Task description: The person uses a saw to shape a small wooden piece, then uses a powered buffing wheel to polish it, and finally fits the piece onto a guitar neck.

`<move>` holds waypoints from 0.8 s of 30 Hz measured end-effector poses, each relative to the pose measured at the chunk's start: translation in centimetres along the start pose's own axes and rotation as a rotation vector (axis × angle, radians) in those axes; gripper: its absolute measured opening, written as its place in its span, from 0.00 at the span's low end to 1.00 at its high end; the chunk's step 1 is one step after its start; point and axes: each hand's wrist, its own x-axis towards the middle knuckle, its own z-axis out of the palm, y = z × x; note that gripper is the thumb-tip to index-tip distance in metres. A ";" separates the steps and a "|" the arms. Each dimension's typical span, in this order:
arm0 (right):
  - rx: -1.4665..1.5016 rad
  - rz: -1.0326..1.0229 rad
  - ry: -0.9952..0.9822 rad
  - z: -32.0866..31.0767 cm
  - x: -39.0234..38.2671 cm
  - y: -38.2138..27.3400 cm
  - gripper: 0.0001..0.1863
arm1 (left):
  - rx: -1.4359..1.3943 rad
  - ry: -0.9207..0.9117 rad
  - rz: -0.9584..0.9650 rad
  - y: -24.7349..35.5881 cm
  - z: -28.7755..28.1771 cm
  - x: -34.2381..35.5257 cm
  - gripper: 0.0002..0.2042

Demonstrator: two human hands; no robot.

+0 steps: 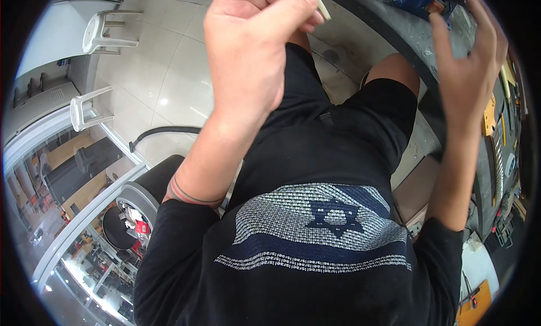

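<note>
At the top centre my left hand (251, 39) is closed, with a thin pale strip (320, 5) pinched between thumb and fingers. Only one end of the strip shows; the rest is hidden by the hand or cut off by the picture's upper edge. On the right my right hand (470, 70) hovers over the grey workbench (389, 30), its fingers spread apart. A dark blue object (414, 0) with an orange patch lies on the bench by the fingertips. Whether a finger touches it I cannot tell.
Tools line the bench's right side, among them a yellow-orange piece (489, 116) and a long ridged metal rod (498, 165). Two white plastic stools (96, 33) stand at the left. A round bin (117, 227) holding a red packet is at lower left.
</note>
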 end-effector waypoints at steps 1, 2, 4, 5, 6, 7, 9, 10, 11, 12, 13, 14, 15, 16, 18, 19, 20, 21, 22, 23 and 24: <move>0.211 0.090 0.008 0.3 -1.5 -2.1 0.28 | -0.062 -0.007 -0.063 -0.1 0.7 -1.0 0.12; 0.423 0.179 0.039 0.5 -2.9 -4.2 0.21 | -0.123 -0.017 -0.127 -0.1 1.3 -1.9 0.11; 0.944 0.430 -0.098 -0.1 -5.2 -8.2 0.20 | -0.114 -0.129 -0.155 0.1 1.7 -3.2 0.10; 1.113 0.580 -0.140 -0.2 -6.3 -9.4 0.20 | -0.105 -0.170 -0.211 0.0 2.1 -4.0 0.13; 1.239 0.672 -0.118 0.0 -7.3 -10.2 0.19 | -0.143 -0.173 -0.270 -0.2 2.6 -4.6 0.12; 1.364 0.764 -0.092 0.1 -8.0 -10.6 0.19 | -0.144 -0.174 -0.295 -0.6 3.0 -5.0 0.11; 1.413 0.773 -0.066 -0.2 -8.9 -10.5 0.18 | -0.178 -0.182 -0.344 -0.7 3.3 -5.2 0.09; 1.447 0.778 -0.050 -0.4 -9.4 -10.2 0.17 | -0.171 -0.188 -0.354 -1.0 3.4 -5.3 0.09; 1.479 0.778 -0.036 -0.6 -9.8 -9.8 0.17 | -0.104 -0.230 -0.323 -1.4 3.5 -5.5 0.08; 1.463 0.778 -0.025 -0.7 -10.1 -9.4 0.15 | -0.037 -0.273 -0.292 -1.8 3.6 -5.5 0.08; 1.461 0.786 -0.019 -0.8 -10.0 -9.1 0.15 | -0.034 -0.279 -0.297 -2.1 3.8 -5.5 0.08; 1.517 0.885 0.012 -0.8 -9.8 -8.8 0.15 | -0.047 -0.312 -0.336 -2.4 3.9 -5.4 0.08; 1.572 0.985 0.044 -0.8 -9.7 -8.6 0.15 | -0.060 -0.344 -0.374 -2.6 4.1 -5.4 0.08; 1.623 0.993 0.077 -0.7 -9.8 -8.2 0.15 | -0.059 -0.350 -0.379 -2.7 4.4 -5.4 0.08; 1.612 0.944 0.054 -0.6 -10.4 -7.4 0.14 | -0.014 -0.389 -0.360 -2.9 4.9 -5.5 0.09; 1.602 0.889 0.026 -0.6 -10.8 -6.9 0.14 | -0.012 -0.392 -0.365 -3.1 5.1 -5.4 0.09; 1.603 0.896 0.031 -0.6 -11.2 -6.3 0.14 | -0.015 -0.434 -0.346 -3.5 5.1 -5.3 0.10; 1.586 0.804 0.022 -0.5 -11.7 -5.7 0.13 | -0.019 -0.477 -0.326 -3.7 5.1 -5.2 0.10; 1.567 0.713 0.014 -0.5 -12.1 -5.3 0.12 | -0.015 -0.481 -0.331 -3.9 5.2 -5.3 0.10; 1.567 0.719 0.019 -0.5 -12.3 -5.1 0.12 | -0.016 -0.490 -0.329 -4.1 5.3 -5.3 0.11; 1.568 0.739 0.010 -0.6 -12.5 -4.9 0.12 | -0.016 -0.499 -0.328 -4.2 5.4 -5.3 0.12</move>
